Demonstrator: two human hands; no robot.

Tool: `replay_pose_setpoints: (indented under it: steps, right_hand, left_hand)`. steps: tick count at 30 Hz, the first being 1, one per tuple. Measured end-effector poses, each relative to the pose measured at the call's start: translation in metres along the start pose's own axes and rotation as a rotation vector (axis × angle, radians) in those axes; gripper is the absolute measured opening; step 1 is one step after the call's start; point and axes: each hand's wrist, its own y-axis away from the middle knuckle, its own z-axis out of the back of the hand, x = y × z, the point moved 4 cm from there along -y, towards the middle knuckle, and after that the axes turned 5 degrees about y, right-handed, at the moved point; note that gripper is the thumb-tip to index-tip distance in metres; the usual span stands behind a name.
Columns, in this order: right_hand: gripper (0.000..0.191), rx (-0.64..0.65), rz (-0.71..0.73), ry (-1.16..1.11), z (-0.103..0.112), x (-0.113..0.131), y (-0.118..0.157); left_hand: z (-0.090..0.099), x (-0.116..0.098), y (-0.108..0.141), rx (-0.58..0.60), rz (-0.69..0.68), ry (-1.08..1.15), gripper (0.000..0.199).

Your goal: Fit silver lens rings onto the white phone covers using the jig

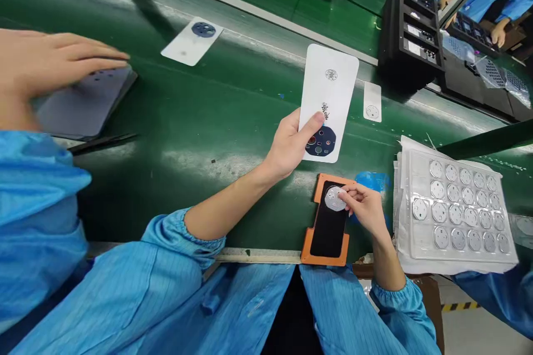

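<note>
My left hand (289,144) grips a white phone back cover (328,94) by its lower end, thumb on the printed face beside a dark eight-sided camera area. Low in front of me lies an orange fixture (310,241) with a black recessed bed (328,236). Over the upper part of that bed, my right hand (364,205) pinches the edge of a round silvery piece with small holes (334,198). Whether this piece touches the bed I cannot tell. A blue patch (372,180) on the bench shows behind my right hand.
At right, a clear tray (425,238) holds several round silvery pieces. Another white cover (189,47) and a small white card (372,102) lie on the green bench (233,100). At left, a co-worker's hand (62,61) rests over stacked covers (83,105). A black rack (391,39) stands behind.
</note>
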Motion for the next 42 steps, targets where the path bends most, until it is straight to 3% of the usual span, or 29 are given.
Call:
replay_pose_setpoints:
  steps: [6, 11, 17, 20, 25, 31, 35, 42]
  right_hand:
    - [0.023, -0.198, 0.257, 0.364, 0.003, 0.013, -0.003]
    - [0.016, -0.245, 0.342, 0.410, 0.008, 0.023, 0.006]
    - [0.023, -0.096, 0.476, 0.626, -0.001, 0.025, 0.018]
    - [0.020, -0.165, 0.504, 0.541, 0.003, 0.032, 0.023]
    - [0.008, -0.525, 0.572, 0.335, 0.018, 0.068, 0.033]
    - [0.005, -0.786, 0.669, 0.457, 0.013, 0.106, 0.022]
    - [0.007, -0.838, 0.602, 0.445, 0.012, 0.104, 0.013]
    - [0.010, -0.809, 0.596, 0.354, 0.014, 0.101, 0.014]
  left_hand:
    - [-0.001, -0.002, -0.002, -0.032, 0.040, 0.116, 0.042]
    - [0.002, 0.006, -0.005, -0.086, 0.102, 0.229, 0.040]
    - [0.001, 0.009, -0.005, -0.033, 0.186, 0.262, 0.039]
    - [-0.003, 0.008, -0.002, 0.017, 0.189, 0.237, 0.040]
    - [-0.015, 0.016, 0.013, 0.051, 0.107, 0.059, 0.033]
    - [-0.034, 0.027, 0.042, 0.179, 0.070, -0.110, 0.041]
    - [-0.033, 0.030, 0.053, 0.234, 0.023, -0.228, 0.046]
    - [-0.034, 0.034, 0.057, 0.313, -0.057, -0.267, 0.042]
